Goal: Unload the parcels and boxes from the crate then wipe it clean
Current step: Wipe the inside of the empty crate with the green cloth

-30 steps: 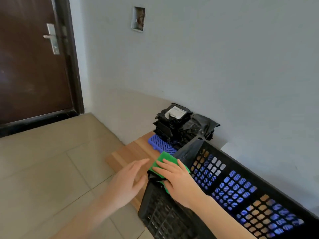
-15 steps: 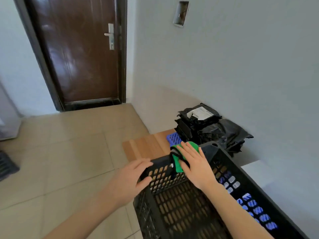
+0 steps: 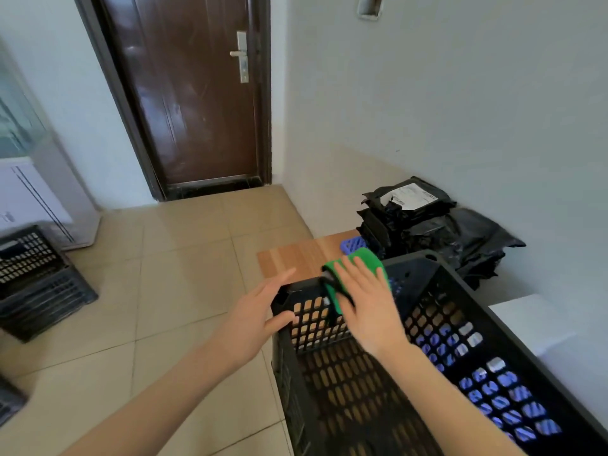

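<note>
The black perforated crate (image 3: 424, 284) stands on the floor at the lower right, with nothing inside it. A green cloth (image 3: 365, 258) is draped over the crate's far end rim. My right hand (image 3: 368, 304) presses flat on the cloth with straight fingers. My left hand (image 3: 256, 311) sits at the crate's far left corner, fingers straight, with its thumb against the outer wall. A pile of black plastic parcels (image 3: 437, 232), the top one with a white label, lies against the wall just beyond the crate.
A wooden board (image 3: 296, 258) and a blue plastic grid (image 3: 352, 245) lie under the parcels. A white box (image 3: 539, 324) sits to the right of the crate. Stacked black crates (image 3: 36, 281) stand at the left, and a brown door (image 3: 190, 93) is at the back.
My right hand has slid the green cloth along the crate's end rim. My left hand has come up against the crate's corner. My view has swung left and shows more floor.
</note>
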Motion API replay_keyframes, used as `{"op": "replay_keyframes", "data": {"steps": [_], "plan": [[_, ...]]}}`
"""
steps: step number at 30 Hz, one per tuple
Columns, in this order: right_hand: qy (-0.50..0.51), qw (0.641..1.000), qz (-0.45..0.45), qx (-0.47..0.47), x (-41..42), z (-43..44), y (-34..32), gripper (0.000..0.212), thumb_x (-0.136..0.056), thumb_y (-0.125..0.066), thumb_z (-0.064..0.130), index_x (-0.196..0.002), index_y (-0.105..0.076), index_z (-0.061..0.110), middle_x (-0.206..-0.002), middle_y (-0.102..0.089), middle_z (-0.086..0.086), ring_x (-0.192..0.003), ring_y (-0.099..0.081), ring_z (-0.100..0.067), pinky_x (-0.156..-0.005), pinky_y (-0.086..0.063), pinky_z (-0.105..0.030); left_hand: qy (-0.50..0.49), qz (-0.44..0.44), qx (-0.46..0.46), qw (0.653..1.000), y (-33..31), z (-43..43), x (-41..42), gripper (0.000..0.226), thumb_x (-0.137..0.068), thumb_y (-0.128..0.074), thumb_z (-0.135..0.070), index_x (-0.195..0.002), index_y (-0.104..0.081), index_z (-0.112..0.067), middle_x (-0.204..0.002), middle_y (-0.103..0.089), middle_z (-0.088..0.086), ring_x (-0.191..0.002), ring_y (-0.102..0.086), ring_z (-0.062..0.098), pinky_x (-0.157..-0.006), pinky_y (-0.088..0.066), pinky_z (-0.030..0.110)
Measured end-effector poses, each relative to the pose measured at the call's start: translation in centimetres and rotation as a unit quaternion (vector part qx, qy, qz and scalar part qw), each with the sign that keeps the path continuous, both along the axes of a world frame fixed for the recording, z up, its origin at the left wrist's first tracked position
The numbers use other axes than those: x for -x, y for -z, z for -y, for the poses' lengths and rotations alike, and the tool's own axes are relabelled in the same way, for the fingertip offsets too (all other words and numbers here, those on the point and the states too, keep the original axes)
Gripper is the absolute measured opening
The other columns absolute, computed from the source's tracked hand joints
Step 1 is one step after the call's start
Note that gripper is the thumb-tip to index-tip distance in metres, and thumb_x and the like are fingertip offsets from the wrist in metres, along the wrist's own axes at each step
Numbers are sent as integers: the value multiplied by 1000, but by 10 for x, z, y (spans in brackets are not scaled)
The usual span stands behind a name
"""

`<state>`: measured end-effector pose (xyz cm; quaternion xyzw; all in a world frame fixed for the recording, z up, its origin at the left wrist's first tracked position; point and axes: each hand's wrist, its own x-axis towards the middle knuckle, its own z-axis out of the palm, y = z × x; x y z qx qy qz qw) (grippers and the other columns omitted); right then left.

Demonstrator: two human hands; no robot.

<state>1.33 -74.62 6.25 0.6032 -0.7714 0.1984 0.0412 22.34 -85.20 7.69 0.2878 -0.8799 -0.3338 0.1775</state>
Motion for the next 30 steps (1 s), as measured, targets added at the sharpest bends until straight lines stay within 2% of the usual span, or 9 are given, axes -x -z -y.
{"op": "replay_keyframes", "data": {"steps": [2,4,7,9,13,17,20,25,30], "plan": [[-53,999,1,10,-24,4,3,53,-98,-45,32,-149,-30,29,-156,-25,9,-147,-13,-11,-120,-7,-45,1,-8,11,1000,1,-1,0,73,-93,-62,-29,-150,-18,-42,-141,-33,-24,-123,-31,-13,-101,-22,-1],[-95,995,-18,10,-38,7,9,55,-96,-49,29,-148,-35,25,-155,-28,7,-147,-17,-13,-120,-8,-44,-3,-7,23,1000,1,1,-2,75,-93,-62,-28,-147,-13,-42,-147,-29,-20,-131,-27,-10,-103,-16,-2],[-113,992,-64,1,-29,5,6,54,-95,-42,34,-148,-36,24,-155,-29,6,-145,-21,-13,-119,-11,-42,3,18,30,999,0,0,-1,74,-95,-59,-31,-148,-9,-42,-158,-26,-8,-144,-25,6,-117,-23,21],[-101,991,-86,-10,-10,0,2,55,-95,-38,38,-148,-35,25,-155,-29,6,-145,-22,-11,-119,-12,-42,6,42,24,999,-1,1,-1,74,-96,-56,-35,-151,-7,-42,-159,-27,-5,-146,-26,11,-118,-26,29],[36,998,-55,-24,50,-16,1,54,-99,-39,38,-150,-28,28,-157,-21,9,-146,-15,-9,-121,-5,-38,13,67,-4,998,-2,1,-1,74,-98,-52,-38,-152,-2,-47,-157,-31,-10,-139,-36,9,-112,-30,27],[168,983,64,-40,78,-19,-4,52,-101,-39,34,-151,-27,28,-159,-18,6,-147,-8,-11,-119,-6,-45,13,77,0,997,0,1,-1,73,-99,-48,-41,-150,3,-49,-159,-27,-8,-142,-33,12,-117,-30,36],[122,991,54,-22,48,-6,-6,50,-100,-39,35,-149,-29,29,-158,-22,7,-147,-11,-14,-120,-7,-46,4,79,13,997,1,1,-1,75,-98,-46,-45,-151,6,-48,-161,-24,-5,-146,-26,15,-119,-25,44],[-55,998,-1,3,-34,3,3,54,-97,-45,34,-149,-28,33,-156,-22,11,-146,-11,-10,-118,-5,-44,10,58,25,998,-5,-2,-2,80,-98,-54,-37,-146,10,-45,-160,-24,-8,-145,-27,12,-119,-24,38],[-82,994,-60,27,-33,7,4,53,-94,-50,33,-145,-41,23,-152,-37,3,-143,-28,-15,-118,-16,-45,30,48,32,998,-13,3,-2,87,-93,-63,-31,-149,3,-39,-156,-32,-7,-143,-31,9,-118,-27,33]]}}
